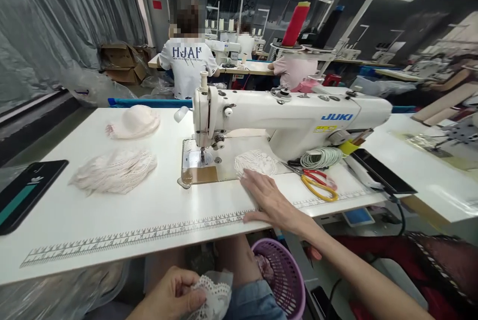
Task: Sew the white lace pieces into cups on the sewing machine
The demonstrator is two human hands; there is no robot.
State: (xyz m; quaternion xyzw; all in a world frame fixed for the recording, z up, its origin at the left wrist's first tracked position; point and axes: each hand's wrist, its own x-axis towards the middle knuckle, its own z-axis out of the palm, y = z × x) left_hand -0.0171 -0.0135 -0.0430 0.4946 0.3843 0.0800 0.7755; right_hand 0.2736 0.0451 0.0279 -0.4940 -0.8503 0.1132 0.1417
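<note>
Head view: two hands, one lace item at each. Left hand point(175, 292) is low, below the table edge, thumb and fingers clamped on one scalloped white lace piece point(216, 294). Right hand point(274, 200) lies palm down on the white tabletop point(164, 205), fingers extended and close together, thumb apart, fingertips at the near edge of one flat white lace stack point(256, 159), right of the needle area of one white JUKI sewing machine point(257, 110).

Two pale fabric piles on the left: one rounded cream pile point(135, 122), one flatter ruffled off-white pile point(115, 170) just nearer. One pale green cord coil point(321, 158); one red handle point(315, 176) and one yellow handle point(317, 191) overlap, cannot tell if one tool or two. Two thread cones, red point(296, 24) and black point(331, 24).

One purple plastic basket point(297, 272) under the table holds pinkish fabric point(264, 266), partly hidden. Layer count in stack and piles: unclear. Held lace is cut off at the bottom; black teal-striped case point(32, 193) is cut off at left. Three people ahead, seen partly; the far one is blurred.
</note>
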